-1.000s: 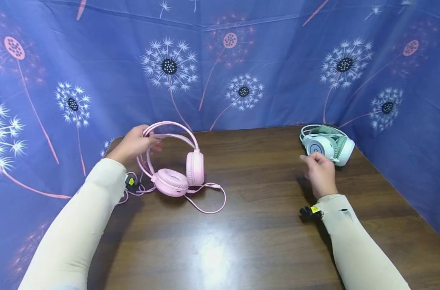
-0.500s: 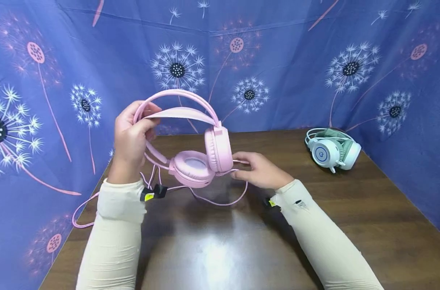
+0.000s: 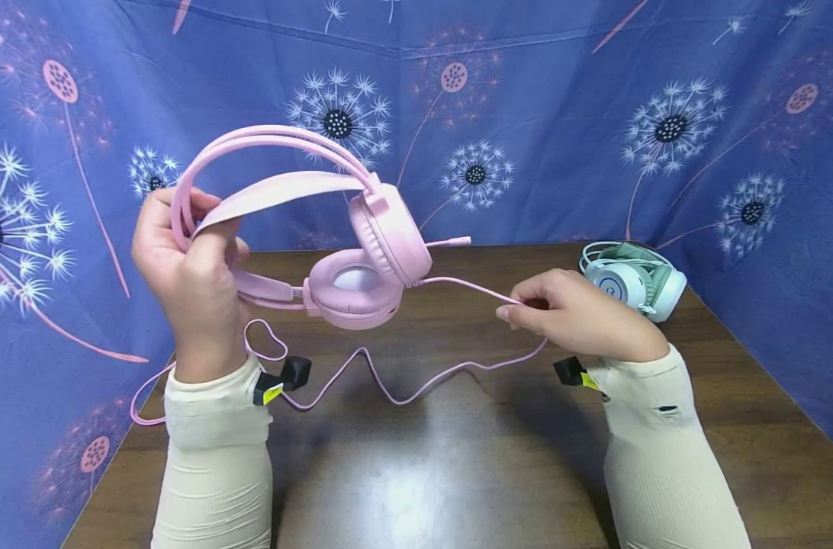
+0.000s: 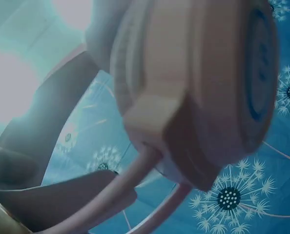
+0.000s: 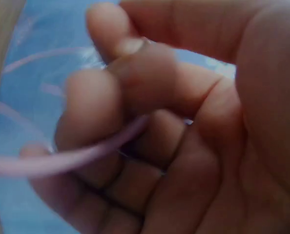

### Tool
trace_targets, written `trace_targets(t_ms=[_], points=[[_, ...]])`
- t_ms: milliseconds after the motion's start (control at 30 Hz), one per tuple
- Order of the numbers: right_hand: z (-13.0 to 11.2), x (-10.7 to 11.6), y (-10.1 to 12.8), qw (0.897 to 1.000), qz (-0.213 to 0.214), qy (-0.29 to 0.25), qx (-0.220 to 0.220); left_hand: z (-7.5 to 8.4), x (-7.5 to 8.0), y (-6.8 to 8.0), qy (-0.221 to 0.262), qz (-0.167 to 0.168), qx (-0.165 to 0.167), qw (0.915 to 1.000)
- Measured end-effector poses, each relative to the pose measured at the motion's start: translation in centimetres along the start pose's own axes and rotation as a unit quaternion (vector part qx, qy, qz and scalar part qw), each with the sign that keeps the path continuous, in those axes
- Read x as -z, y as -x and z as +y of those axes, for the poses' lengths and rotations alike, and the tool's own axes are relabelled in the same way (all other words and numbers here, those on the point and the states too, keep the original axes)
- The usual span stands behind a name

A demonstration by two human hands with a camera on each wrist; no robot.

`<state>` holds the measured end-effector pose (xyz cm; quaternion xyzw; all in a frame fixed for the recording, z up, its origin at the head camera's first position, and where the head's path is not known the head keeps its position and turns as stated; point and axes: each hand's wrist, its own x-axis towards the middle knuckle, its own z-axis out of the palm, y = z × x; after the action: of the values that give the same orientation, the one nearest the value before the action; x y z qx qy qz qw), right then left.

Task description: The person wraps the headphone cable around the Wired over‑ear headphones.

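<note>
My left hand (image 3: 193,267) grips the headband of a pair of pink headphones (image 3: 392,232) and holds them up over the table. Their ear cups hang to the right of that hand, and a short microphone boom sticks out beyond them. One ear cup (image 4: 184,83) fills much of the left wrist view. With thumb and fingertips, my right hand (image 3: 581,313) pinches the thin pink cable (image 3: 467,287), which runs taut from the ear cups. In the right wrist view the cable (image 5: 62,162) passes across the curled fingers. The rest of the cable snakes below toward the left.
A second pair of headphones, white and green (image 3: 632,282), lies folded at the back right of the wooden table (image 3: 416,473), just behind my right hand. A blue curtain (image 3: 561,114) with dandelion prints stands along the table's back and sides.
My left hand has lifted the pink headphones off the table and nearer. My right hand came from beside the white headphones, took hold of the pink cable and drew it rightward.
</note>
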<state>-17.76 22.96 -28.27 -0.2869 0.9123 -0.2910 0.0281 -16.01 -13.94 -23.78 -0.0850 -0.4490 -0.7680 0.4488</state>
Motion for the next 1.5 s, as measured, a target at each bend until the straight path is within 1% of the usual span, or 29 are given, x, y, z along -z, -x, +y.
trace_targets(t_ms=[67, 100, 167, 200, 233, 267, 300, 367, 400, 433, 500, 567, 667, 767, 833, 933, 967, 1033, 1067, 1100, 1133, 1200, 1267, 1300, 1367, 1433, 1500], points=[[-0.8, 0.3, 0.7, 0.999, 0.010, -0.028, 0.035, 0.0, 0.2, -0.2, 0.009, 0.007, -0.001, 0.9999], [-1.4, 0.4, 1.1, 0.997, 0.021, -0.033, 0.064, 0.0, 0.3, -0.3, 0.004, 0.006, 0.000, 1.0000], [-3.0, 0.2, 1.7, 0.990, 0.051, -0.026, 0.127, -0.2, 0.4, -0.3, -0.029, -0.003, 0.003, 0.9996], [-3.9, 0.0, 2.0, 0.984, 0.069, -0.012, 0.163, -0.3, 0.5, -0.3, -0.047, -0.012, 0.007, 0.9988], [-4.8, -0.2, 2.2, 0.975, 0.089, 0.007, 0.202, -0.4, 0.4, -0.2, -0.071, -0.022, 0.010, 0.9972], [-5.6, -0.6, 2.3, 0.964, 0.110, 0.029, 0.240, -0.5, 0.4, -0.1, -0.093, -0.034, 0.014, 0.9950], [-6.3, -0.9, 2.4, 0.951, 0.130, 0.053, 0.275, -0.7, 0.3, 0.1, -0.119, -0.046, 0.016, 0.9917], [-7.5, -1.6, 2.3, 0.923, 0.168, 0.093, 0.333, -0.9, 0.1, 0.5, -0.165, -0.071, 0.018, 0.9836], [-7.9, -1.9, 2.2, 0.910, 0.183, 0.107, 0.358, -1.0, 0.0, 0.8, -0.191, -0.082, 0.015, 0.9779], [-8.3, -2.1, 2.2, 0.899, 0.192, 0.115, 0.377, -1.1, 0.0, 1.1, -0.218, -0.092, 0.013, 0.9715], [-8.9, -2.6, 2.1, 0.885, 0.201, 0.125, 0.400, -1.2, -0.2, 1.7, -0.272, -0.110, 0.007, 0.9560], [-9.1, -2.9, 2.1, 0.881, 0.201, 0.128, 0.410, -1.4, -0.4, 2.2, -0.323, -0.132, 0.002, 0.9371], [-9.0, -3.2, 2.2, 0.882, 0.196, 0.145, 0.404, -1.6, -0.6, 3.0, -0.397, -0.172, -0.002, 0.9016], [-8.6, -3.3, 2.3, 0.887, 0.186, 0.170, 0.386, -1.8, -0.9, 3.8, -0.449, -0.229, -0.011, 0.8637], [-8.3, -3.2, 2.4, 0.894, 0.176, 0.184, 0.369, -1.9, -1.1, 4.2, -0.462, -0.277, -0.018, 0.8425], [-7.9, -2.9, 2.3, 0.900, 0.177, 0.182, 0.355, -1.9, -1.3, 4.6, -0.449, -0.362, -0.027, 0.8162], [-7.8, -2.7, 2.2, 0.901, 0.181, 0.174, 0.353, -1.9, -1.3, 4.7, -0.440, -0.391, -0.026, 0.8082], [-7.6, -2.2, 2.2, 0.904, 0.192, 0.147, 0.353, -1.8, -1.4, 4.7, -0.415, -0.439, -0.015, 0.7964], [-7.5, -1.9, 2.3, 0.903, 0.199, 0.130, 0.358, -1.7, -1.4, 4.7, -0.402, -0.457, -0.005, 0.7933], [-7.5, -1.7, 2.3, 0.903, 0.203, 0.112, 0.361, -1.7, -1.4, 4.7, -0.388, -0.470, 0.007, 0.7929], [-7.5, -1.4, 2.5, 0.904, 0.205, 0.094, 0.364, -1.7, -1.3, 4.6, -0.374, -0.478, 0.020, 0.7948], [-7.5, -1.0, 2.7, 0.900, 0.212, 0.052, 0.376, -1.6, -1.2, 4.4, -0.341, -0.486, 0.045, 0.8035], [-7.5, -0.7, 2.8, 0.892, 0.220, 0.009, 0.394, -1.5, -1.1, 4.2, -0.301, -0.493, 0.067, 0.8134], [-7.5, -0.7, 2.9, 0.886, 0.225, -0.018, 0.406, -1.5, -1.1, 4.2, -0.279, -0.498, 0.078, 0.8175], [-7.4, -0.7, 2.8, 0.868, 0.233, -0.081, 0.431, -1.4, -1.1, 4.2, -0.232, -0.510, 0.100, 0.8224], [-7.2, -0.8, 2.6, 0.849, 0.235, -0.141, 0.451, -1.3, -1.1, 4.3, -0.189, -0.520, 0.123, 0.8239], [-7.0, -1.0, 2.4, 0.829, 0.233, -0.201, 0.466, -1.3, -1.1, 4.4, -0.150, -0.523, 0.145, 0.8264]])
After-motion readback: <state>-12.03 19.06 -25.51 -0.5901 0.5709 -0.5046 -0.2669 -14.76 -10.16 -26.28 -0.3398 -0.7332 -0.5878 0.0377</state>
